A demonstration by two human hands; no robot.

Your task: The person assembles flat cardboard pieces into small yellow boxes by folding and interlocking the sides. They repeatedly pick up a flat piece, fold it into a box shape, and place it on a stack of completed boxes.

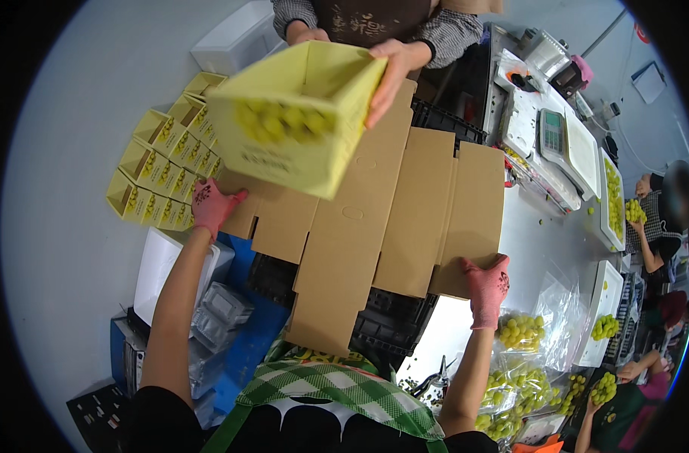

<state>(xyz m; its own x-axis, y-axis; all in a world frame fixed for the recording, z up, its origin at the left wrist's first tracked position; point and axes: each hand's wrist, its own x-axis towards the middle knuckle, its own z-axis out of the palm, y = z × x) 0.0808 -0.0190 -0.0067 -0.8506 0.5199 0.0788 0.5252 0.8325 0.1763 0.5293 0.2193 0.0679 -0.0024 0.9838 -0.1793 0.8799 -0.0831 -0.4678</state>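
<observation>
A brown flattened cardboard carton (344, 249), with slots and flaps, lies spread out in front of me over black crates. My left hand (215, 207), in a pink-red glove, grips its left edge, thumb on top. My right hand (486, 291), gloved alike, grips the near right corner; the fingers under the board are hidden. Above the carton's far left part, a person opposite holds up a yellow-green open box (292, 121) printed with grapes, tilted and slightly blurred. One hand of that person (390, 75) is on its right side.
Stacked printed boxes (159, 162) stand at the left. Clear plastic trays (222, 317) lie near a white foam box (156, 264). At the right, a steel table holds a scale (553, 132), bagged grapes (519, 332) and pruning shears (435, 379). More people handle grapes farther right.
</observation>
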